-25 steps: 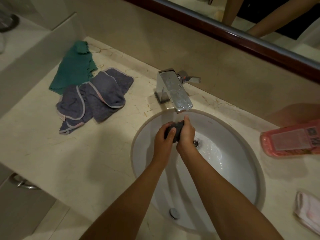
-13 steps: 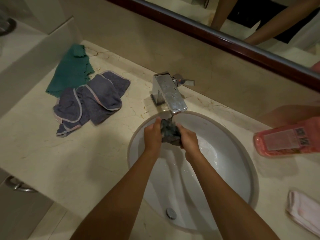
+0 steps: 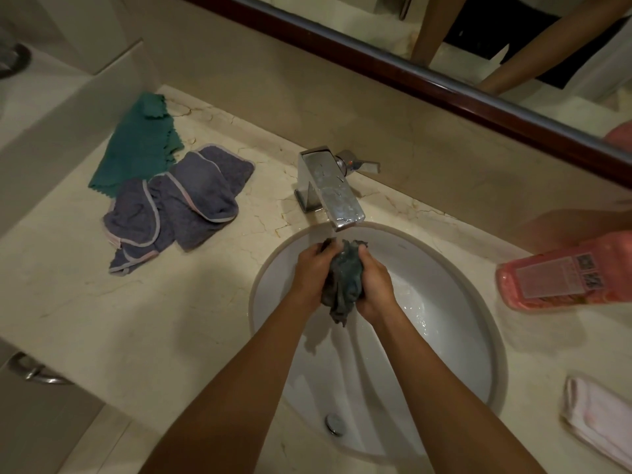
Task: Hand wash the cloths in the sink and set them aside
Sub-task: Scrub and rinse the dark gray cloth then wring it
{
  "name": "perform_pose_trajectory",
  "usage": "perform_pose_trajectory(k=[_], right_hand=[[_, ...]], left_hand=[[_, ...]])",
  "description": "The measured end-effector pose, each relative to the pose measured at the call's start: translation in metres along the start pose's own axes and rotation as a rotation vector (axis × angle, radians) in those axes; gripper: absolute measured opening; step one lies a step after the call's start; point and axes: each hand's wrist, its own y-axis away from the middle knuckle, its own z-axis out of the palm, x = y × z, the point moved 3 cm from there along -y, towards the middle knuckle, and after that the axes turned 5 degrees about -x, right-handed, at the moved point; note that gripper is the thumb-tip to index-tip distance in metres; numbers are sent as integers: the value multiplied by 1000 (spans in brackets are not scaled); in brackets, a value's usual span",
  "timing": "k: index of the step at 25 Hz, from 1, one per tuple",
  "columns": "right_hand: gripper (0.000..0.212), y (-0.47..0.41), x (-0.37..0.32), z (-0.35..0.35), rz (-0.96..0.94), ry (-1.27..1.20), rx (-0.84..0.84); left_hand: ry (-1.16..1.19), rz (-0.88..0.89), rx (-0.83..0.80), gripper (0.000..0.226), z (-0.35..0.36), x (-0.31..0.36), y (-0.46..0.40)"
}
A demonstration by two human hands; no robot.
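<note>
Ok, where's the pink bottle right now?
In the head view the pink bottle lies on its side on the counter, right of the sink, beyond the folded pale cloth.

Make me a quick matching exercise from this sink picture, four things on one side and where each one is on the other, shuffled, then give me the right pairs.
Things:
1. wet dark cloth
2. green cloth
3. pink bottle
4. faucet

Places:
A. lying on the counter right of the sink
B. gripped by left hand and right hand over the sink
C. on the counter at the far rim of the sink
D. far left on the counter, beside the grey towels

Pairs: 1-B, 2-D, 3-A, 4-C
</note>
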Motion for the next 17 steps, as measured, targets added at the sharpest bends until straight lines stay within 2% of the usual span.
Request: perform_pose_trajectory(k=[4,7,10,14,15,17], right_hand=[[30,0,0,-10,-23,-118,39],[30,6,-4,-15,-20,-199,-51],[39,8,-2,-18,-38,-233,-64],[38,9,-4,-22,-64,-330,-71],[35,9,-5,-24,-68,-345,-78],[30,11,-5,-26,-84,-373,-73]], left_hand=[[65,-4,120,32,-5,-5,0],[96,-25,83,39,-6,-8,-3],[133,-14,78,21,-4,-9,-4],[237,27,151,3,-5,-8,-5],[235,18,161,6,-5,-9,-6],[203,-41,137,25,-6,-10,-6]])
